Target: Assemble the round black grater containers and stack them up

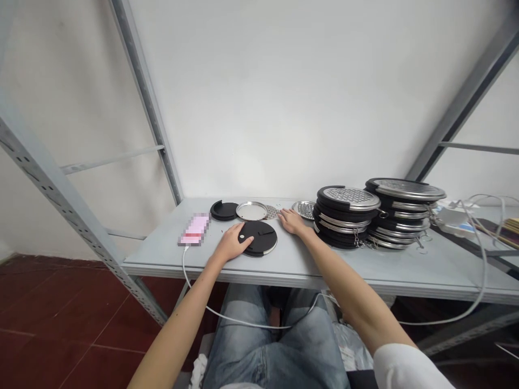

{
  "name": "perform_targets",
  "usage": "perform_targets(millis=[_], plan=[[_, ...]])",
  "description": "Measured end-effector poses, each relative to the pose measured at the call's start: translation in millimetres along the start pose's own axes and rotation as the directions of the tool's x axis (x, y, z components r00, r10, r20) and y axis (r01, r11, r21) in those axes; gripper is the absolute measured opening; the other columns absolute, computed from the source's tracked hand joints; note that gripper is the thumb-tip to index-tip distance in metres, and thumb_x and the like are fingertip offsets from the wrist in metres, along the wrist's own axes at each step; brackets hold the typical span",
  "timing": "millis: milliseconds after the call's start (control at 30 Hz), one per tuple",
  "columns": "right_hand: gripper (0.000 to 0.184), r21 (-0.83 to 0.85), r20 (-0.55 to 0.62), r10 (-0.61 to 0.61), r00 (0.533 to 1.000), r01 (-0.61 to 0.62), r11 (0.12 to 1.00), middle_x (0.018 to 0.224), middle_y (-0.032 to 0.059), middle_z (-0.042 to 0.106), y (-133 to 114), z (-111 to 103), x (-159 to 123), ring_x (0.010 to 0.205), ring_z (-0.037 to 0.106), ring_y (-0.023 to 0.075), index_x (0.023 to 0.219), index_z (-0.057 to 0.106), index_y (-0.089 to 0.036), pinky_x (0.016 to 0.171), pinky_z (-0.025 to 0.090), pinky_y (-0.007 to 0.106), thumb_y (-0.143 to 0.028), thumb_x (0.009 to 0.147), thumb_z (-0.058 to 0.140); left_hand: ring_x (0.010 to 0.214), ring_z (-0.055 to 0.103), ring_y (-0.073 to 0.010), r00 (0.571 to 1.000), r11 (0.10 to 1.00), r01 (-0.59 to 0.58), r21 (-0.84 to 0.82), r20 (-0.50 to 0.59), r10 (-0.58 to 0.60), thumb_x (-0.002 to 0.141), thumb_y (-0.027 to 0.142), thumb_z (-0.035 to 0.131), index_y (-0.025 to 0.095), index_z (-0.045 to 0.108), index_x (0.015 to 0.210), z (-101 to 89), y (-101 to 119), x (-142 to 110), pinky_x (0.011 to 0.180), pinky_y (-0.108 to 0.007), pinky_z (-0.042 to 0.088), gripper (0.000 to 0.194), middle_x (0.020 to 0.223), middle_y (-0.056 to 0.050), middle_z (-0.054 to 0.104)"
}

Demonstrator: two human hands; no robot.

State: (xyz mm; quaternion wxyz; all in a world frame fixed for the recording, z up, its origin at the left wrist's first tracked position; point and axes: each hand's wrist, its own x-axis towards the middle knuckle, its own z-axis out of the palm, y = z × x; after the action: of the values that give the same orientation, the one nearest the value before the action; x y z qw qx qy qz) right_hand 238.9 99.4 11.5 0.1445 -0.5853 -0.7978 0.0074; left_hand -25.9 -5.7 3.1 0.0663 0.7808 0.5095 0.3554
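Note:
My left hand (230, 244) lies on the left edge of a black round disc with a steel rim (260, 237), its fingers on the black face. My right hand (292, 221) rests flat with spread fingers on the grey shelf (259, 267), its fingertips close to a perforated steel disc (271, 212). A second perforated steel disc (304, 209) lies just to the right of those fingers. Behind my hands are a plain steel plate (252, 210) and a black round lid (224, 210).
Two stacks of black-and-steel round grater units (346, 216) (399, 212) stand at the right of the shelf. A blurred phone (194, 229) lies at the left with a white cable hanging down. Grey slotted metal uprights (52, 183) frame the shelf, and a white wall stands behind.

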Motion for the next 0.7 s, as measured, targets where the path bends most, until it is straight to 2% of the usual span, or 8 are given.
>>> perform_targets(millis=[200,333,500,600,700], plan=[[0.051,-0.027,0.069,-0.008,0.998,0.009,1.000,0.146,0.0102,0.044,12,8,3,0.137,0.035,0.0224,0.141,0.043,-0.017,0.114,0.022,0.037,-0.038,0.099,0.023,0.124,0.050,-0.0290,0.999,1.000,0.021,0.014,0.024,-0.022,0.087,0.045,0.054,0.013,0.049,0.132,-1.3,2,-1,0.108,-0.044,0.039,0.055,0.134,-0.015,0.054],[0.050,-0.047,0.069,0.023,0.997,-0.020,0.999,0.147,0.0085,0.042,8,8,9,0.139,0.031,0.0257,0.138,0.047,-0.019,0.113,0.023,0.040,-0.039,0.098,0.026,0.125,0.050,-0.0288,0.999,0.999,0.028,0.016,0.029,-0.029,0.087,0.045,0.054,0.012,0.049,0.132,-2.3,4,-1,0.108,-0.044,0.039,0.056,0.135,-0.015,0.053],[0.045,-0.077,0.033,0.080,0.996,-0.077,0.994,0.148,0.0128,0.039,4,5,21,0.140,0.026,0.0316,0.128,0.056,-0.011,0.113,0.022,0.045,-0.029,0.096,0.031,0.125,0.049,-0.0288,0.999,1.000,0.021,0.019,0.027,-0.021,0.087,0.044,0.054,0.012,0.049,0.133,-2.2,4,-1,0.108,-0.044,0.039,0.057,0.135,-0.015,0.053],[0.046,-0.071,0.028,0.085,0.996,-0.082,0.994,0.147,0.0137,0.041,5,5,30,0.139,0.030,0.0298,0.134,0.050,-0.009,0.113,0.024,0.042,-0.022,0.092,0.036,0.125,0.049,-0.0292,0.999,1.000,-0.010,0.027,0.037,0.009,0.086,0.044,0.055,0.014,0.048,0.134,-2.6,4,-2,0.107,-0.045,0.038,0.057,0.136,-0.015,0.053],[0.051,-0.048,0.036,0.075,0.997,-0.074,0.996,0.145,0.0113,0.044,9,5,39,0.137,0.035,0.0271,0.138,0.045,-0.011,0.112,0.027,0.040,-0.015,0.088,0.039,0.129,0.045,-0.0302,0.992,0.996,-0.074,0.047,0.101,0.069,0.087,0.046,0.054,0.018,0.046,0.137,-4.0,4,-2,0.109,-0.048,0.034,0.058,0.139,-0.013,0.051]])
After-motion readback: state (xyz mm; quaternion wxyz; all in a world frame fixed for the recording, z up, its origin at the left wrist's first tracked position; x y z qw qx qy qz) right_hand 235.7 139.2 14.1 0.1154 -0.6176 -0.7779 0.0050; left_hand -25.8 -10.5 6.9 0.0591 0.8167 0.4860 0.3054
